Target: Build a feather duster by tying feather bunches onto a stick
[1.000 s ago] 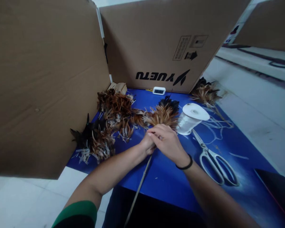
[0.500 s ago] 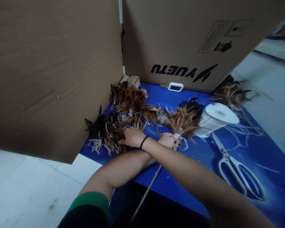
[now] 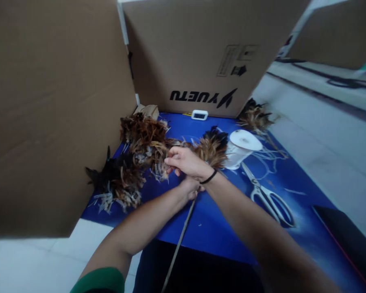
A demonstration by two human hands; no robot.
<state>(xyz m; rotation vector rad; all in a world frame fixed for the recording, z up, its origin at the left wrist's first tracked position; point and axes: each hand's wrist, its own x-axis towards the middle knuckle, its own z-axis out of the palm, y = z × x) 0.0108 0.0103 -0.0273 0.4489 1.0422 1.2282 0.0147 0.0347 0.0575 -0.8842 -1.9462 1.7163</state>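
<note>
My left hand (image 3: pixel 189 188) is closed round the thin stick (image 3: pixel 181 236) of a feather duster, just below its head of brown and black feathers (image 3: pixel 212 146). My right hand (image 3: pixel 184 162), with a black band at the wrist, crosses over the left one. Its thumb and fingers are drawn together, and whatever they may hold is too small to make out. Just beyond those fingertips lie loose pale-brown feathers (image 3: pixel 158 156). Further left is a heap of dark and brown feathers (image 3: pixel 122 179), and behind it a reddish-brown heap (image 3: pixel 143 130).
A spool of white string (image 3: pixel 242 148) stands right of the duster head, near metal scissors (image 3: pixel 270 199). A small white digital display (image 3: pixel 199 115) sits before the cardboard panel (image 3: pixel 183 53). Another feather bundle (image 3: pixel 256 117) lies at the blue table's (image 3: pixel 219 236) far right edge, a dark flat object (image 3: pixel 344 240) nearer.
My right hand has left the dark feather heap, moving right to above my left hand, its fingers now drawn together. The left hand still grips the stick. The camera view has shifted right.
</note>
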